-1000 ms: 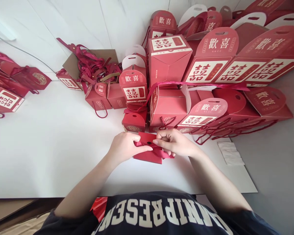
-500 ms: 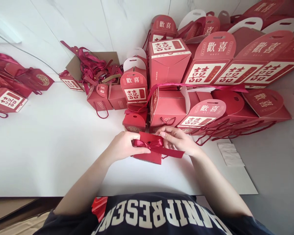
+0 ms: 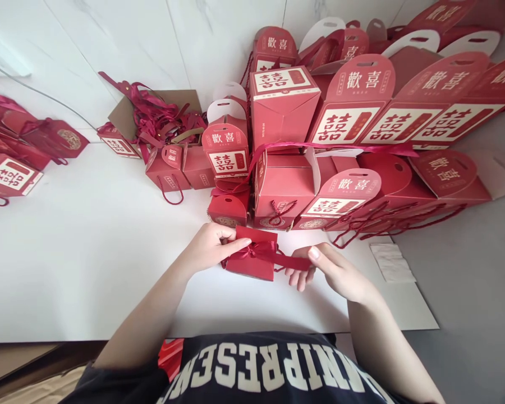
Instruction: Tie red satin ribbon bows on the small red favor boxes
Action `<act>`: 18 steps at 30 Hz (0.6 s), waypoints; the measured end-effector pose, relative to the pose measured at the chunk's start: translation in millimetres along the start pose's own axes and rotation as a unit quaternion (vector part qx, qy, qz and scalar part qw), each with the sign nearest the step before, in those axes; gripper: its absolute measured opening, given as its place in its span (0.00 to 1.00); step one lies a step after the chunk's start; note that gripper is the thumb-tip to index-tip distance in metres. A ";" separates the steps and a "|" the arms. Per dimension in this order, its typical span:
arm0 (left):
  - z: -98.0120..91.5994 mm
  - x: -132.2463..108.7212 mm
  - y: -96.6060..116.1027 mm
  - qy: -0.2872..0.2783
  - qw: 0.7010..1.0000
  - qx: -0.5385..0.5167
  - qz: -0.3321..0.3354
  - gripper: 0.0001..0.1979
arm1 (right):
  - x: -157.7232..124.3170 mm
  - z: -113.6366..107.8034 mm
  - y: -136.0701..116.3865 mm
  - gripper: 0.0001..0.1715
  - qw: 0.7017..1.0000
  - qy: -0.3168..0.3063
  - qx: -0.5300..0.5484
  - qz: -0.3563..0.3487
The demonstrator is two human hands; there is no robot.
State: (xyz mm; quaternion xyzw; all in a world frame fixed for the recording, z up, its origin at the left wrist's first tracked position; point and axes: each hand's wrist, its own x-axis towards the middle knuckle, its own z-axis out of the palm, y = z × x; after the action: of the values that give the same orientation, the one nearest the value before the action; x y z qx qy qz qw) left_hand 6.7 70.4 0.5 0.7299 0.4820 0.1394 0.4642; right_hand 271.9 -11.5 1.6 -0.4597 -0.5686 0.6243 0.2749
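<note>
A small red gift box (image 3: 250, 271) sits in front of me at the table's near middle, with a shiny dark-red ribbon bow (image 3: 256, 249) across its top. My left hand (image 3: 212, 246) grips the box's left side, its thumb lying over the top beside the bow. To the right of the box, my right hand (image 3: 332, 269) pinches the end of the ribbon tail (image 3: 292, 262) between thumb and fingers. The tail stretches from the bow to that hand. Dark-red cord shows at both sides of the box.
Stacked red boxes (image 3: 349, 126) with white character labels fill the back right. A cardboard box (image 3: 126, 115) full of ribbons and straps stands at back left, near smaller red boxes (image 3: 168, 168). More red boxes (image 3: 12, 174) lie far left. A white tissue (image 3: 391, 262) rests at right.
My right hand has moved from the box's upper right corner down and right, and has taken hold of the ribbon tail's end. The left hand still holds the box.
</note>
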 end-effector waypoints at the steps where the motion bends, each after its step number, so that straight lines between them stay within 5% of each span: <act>1: 0.6 -0.1 0.3 0.004 1.000 0.002 0.001 0.27 | -0.2 -0.8 0.4 0.42 1.000 0.011 0.004 -0.007; 7: 3.7 -0.5 0.4 0.034 0.999 0.006 0.014 0.27 | 3.4 4.8 2.5 0.26 0.988 0.085 -0.132 -0.010; 14: 14.1 4.4 -12.7 0.066 0.997 -0.012 0.029 0.28 | 3.0 14.5 29.5 0.26 0.994 0.098 -0.050 0.016; 18: 17.5 6.8 -14.2 0.079 0.996 -0.030 0.024 0.28 | 4.7 18.2 49.2 0.26 0.998 0.046 0.025 0.046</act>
State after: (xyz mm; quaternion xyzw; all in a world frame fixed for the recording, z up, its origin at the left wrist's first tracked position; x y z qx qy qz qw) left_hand 13.4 68.1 -21.9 0.7137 0.4950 0.2220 0.4431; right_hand 262.6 -25.8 -48.2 -0.5070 -0.5177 0.6283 0.2830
